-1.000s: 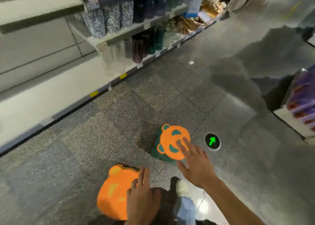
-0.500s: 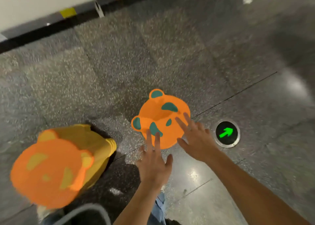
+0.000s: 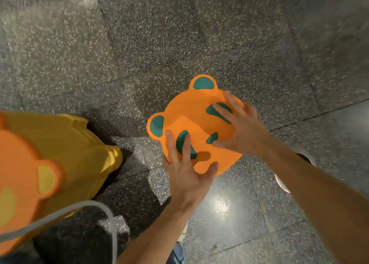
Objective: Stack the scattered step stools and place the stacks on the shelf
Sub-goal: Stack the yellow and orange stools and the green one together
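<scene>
An orange bear-face step stool with teal patches (image 3: 191, 121) stands on the speckled floor at centre. My left hand (image 3: 187, 167) lies over its near edge with fingers spread on the top. My right hand (image 3: 239, 127) rests spread on its right side. Neither hand has closed around it. A second stool (image 3: 65, 143), with a yellow body and an orange top bearing yellow patches, stands at the left, close to me and partly cut off by the frame.
Grey speckled floor tiles (image 3: 199, 33) fill the view. A round floor marker (image 3: 305, 159) lies right of the stool, mostly hidden by my right forearm. A pale cord (image 3: 95, 205) loops at lower left near my shoe (image 3: 113, 223).
The view dropped from the shelves to the floor and came closer. Both hands moved forward onto the teal-patched stool's top; the left hand left the yellow stool.
</scene>
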`<action>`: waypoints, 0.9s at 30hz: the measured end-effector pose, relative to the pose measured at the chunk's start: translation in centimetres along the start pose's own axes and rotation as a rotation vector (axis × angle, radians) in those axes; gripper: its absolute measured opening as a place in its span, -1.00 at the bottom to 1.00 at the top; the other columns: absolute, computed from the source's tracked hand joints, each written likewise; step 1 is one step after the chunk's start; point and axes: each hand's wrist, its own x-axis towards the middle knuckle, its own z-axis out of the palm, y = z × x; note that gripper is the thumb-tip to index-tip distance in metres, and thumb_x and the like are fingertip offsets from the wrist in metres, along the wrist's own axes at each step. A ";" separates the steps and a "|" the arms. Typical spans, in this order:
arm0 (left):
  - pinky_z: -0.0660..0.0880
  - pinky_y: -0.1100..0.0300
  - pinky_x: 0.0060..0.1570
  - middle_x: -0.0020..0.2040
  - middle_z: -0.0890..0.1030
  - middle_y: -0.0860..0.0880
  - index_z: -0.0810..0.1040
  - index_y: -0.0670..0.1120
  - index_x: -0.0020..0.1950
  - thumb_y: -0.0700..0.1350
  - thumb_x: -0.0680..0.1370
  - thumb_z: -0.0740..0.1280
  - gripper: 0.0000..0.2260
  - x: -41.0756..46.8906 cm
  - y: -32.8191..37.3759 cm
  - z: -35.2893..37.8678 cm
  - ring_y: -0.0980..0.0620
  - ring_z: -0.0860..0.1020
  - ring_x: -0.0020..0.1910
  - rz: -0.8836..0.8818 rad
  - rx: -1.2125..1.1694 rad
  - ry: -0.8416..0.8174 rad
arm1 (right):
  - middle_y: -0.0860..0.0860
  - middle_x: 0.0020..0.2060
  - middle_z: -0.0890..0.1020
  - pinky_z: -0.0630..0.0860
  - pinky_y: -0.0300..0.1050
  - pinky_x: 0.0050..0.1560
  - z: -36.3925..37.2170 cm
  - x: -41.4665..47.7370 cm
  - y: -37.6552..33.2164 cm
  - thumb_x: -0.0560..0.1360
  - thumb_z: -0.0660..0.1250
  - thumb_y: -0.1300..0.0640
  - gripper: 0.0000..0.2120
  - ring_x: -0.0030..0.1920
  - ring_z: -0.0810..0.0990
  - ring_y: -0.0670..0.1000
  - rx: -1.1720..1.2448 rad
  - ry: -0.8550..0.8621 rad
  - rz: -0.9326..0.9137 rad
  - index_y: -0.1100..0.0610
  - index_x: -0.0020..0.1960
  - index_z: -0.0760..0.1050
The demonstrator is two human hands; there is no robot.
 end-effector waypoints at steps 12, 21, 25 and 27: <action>0.15 -0.13 0.51 0.69 0.02 0.18 0.37 0.16 0.49 0.17 0.23 0.60 -0.13 2.8 2.4 -17.4 0.10 0.17 0.59 0.420 0.071 -0.149 | -0.31 0.63 -0.16 0.37 0.49 0.28 -3.3 -10.8 -16.3 0.22 0.34 -0.58 0.05 0.49 0.05 0.41 0.182 0.445 0.507 -0.31 0.59 0.03; -0.11 0.29 0.48 0.70 0.03 0.13 0.40 0.11 0.52 0.07 0.25 0.59 -0.15 -2.7 3.4 -42.1 0.38 0.00 0.58 0.675 0.239 -0.354 | -0.22 0.65 -0.11 0.35 0.55 0.17 -8.3 -20.6 -41.4 0.24 0.43 -0.48 0.04 0.51 0.02 0.44 0.361 0.629 0.726 -0.21 0.61 0.13; 0.17 -0.14 0.54 0.69 0.13 0.11 0.42 0.08 0.50 0.00 0.21 0.54 -0.16 -5.5 1.3 -49.9 0.15 0.19 0.63 0.641 0.154 -0.416 | -0.17 0.66 -0.06 0.34 0.49 0.09 -9.1 -23.0 -51.8 0.25 0.48 -0.41 0.02 0.48 0.09 0.48 0.291 0.705 0.834 -0.19 0.60 0.19; 0.21 -0.15 0.49 0.65 0.22 0.18 0.43 0.15 0.49 0.07 0.22 0.54 -0.17 -6.0 1.3 -51.2 0.08 0.28 0.60 0.621 0.117 -0.414 | -0.17 0.66 -0.03 0.36 0.44 0.06 -8.6 -23.5 -54.3 0.24 0.50 -0.42 0.01 0.43 0.16 0.47 0.328 0.676 0.937 -0.21 0.58 0.19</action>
